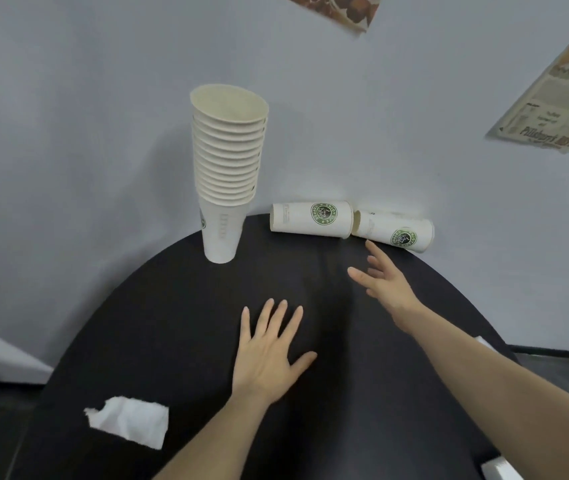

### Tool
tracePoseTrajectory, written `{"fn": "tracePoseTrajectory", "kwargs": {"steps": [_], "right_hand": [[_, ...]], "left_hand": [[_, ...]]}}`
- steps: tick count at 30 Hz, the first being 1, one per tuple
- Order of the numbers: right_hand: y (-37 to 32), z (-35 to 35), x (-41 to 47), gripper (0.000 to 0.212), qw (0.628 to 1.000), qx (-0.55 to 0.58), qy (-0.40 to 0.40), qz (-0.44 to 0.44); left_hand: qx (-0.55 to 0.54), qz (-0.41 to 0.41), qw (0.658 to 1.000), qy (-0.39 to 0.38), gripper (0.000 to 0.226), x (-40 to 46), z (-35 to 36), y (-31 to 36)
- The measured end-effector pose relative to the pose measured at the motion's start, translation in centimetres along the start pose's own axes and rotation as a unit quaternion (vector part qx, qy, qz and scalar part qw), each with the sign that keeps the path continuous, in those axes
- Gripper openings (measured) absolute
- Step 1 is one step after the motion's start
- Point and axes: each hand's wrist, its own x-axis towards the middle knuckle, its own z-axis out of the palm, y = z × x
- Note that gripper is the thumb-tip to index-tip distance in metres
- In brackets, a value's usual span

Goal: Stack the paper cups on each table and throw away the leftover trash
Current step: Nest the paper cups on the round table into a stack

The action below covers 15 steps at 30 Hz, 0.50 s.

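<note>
Two loose cups remain: left fallen cup (311,217) and right fallen cup (394,231) lie on their sides, mouths touching, at the table's (179,306) far edge. Cup stack (225,168) stands upright left of them, mostly built. Right hand (383,282) reaches toward them, fingers spread, empty. Left hand (269,355) rests flat, released. Crumpled napkin (130,420) awaits disposal. Green logos read "COFFEE".
</note>
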Motion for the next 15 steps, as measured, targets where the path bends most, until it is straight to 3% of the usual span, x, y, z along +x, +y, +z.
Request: {"fn": "tracePoseTrajectory", "kwargs": {"steps": [8,15], "right_hand": [[-0.3,1.2,6.0,0.077,0.998,0.005,-0.015,-0.067],[-0.5,2.5,8.9,0.087,0.997,0.049,0.024,-0.054]], "left_hand": [[-0.029,0.005,0.997,0.067,0.076,-0.1,0.6,-0.1],[-0.083,-0.001,0.993,0.084,0.074,-0.3,0.4,-0.2]]}}
